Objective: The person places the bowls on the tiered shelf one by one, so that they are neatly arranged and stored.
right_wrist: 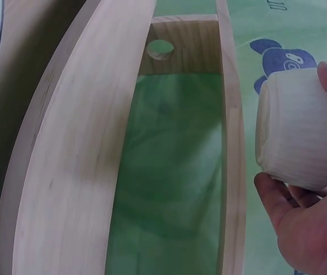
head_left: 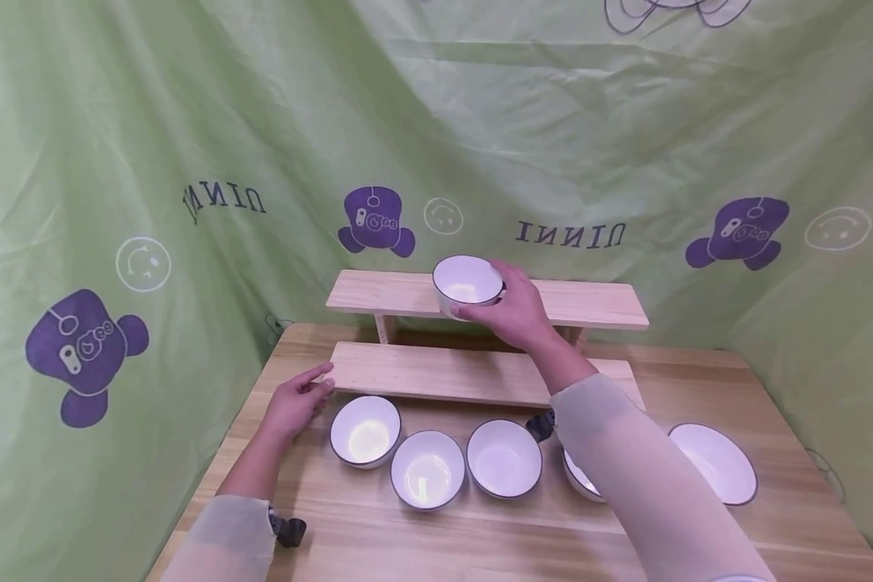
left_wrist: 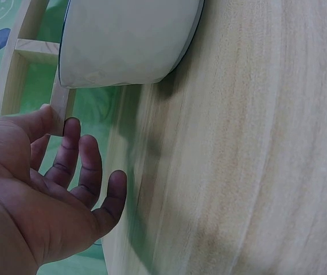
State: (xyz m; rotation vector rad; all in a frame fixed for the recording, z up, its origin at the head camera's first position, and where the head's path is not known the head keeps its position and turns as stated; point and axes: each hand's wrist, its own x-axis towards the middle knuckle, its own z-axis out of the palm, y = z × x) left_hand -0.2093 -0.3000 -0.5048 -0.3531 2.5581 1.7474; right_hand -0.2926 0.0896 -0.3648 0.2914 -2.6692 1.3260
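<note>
My right hand (head_left: 516,311) grips a white bowl (head_left: 468,283) with a dark rim, thumb on the near side and fingers round its right side. The bowl is upright above the upper board of a two-step wooden stand (head_left: 589,303); in the right wrist view the bowl (right_wrist: 301,129) appears beside that board's edge, apart from it. At the left end of the lower board (head_left: 436,372), my left hand (head_left: 296,408) pinches the wood between thumb and fingers. The left wrist view shows this board end (left_wrist: 60,109) at the fingertips, close to another bowl (left_wrist: 123,43).
In front of the stand, white bowls stand in a row: one at left (head_left: 365,431), one in the middle (head_left: 428,470), another to its right (head_left: 504,458). My right forearm partly covers a further bowl (head_left: 580,477). A wider white dish (head_left: 716,465) lies at the table's right.
</note>
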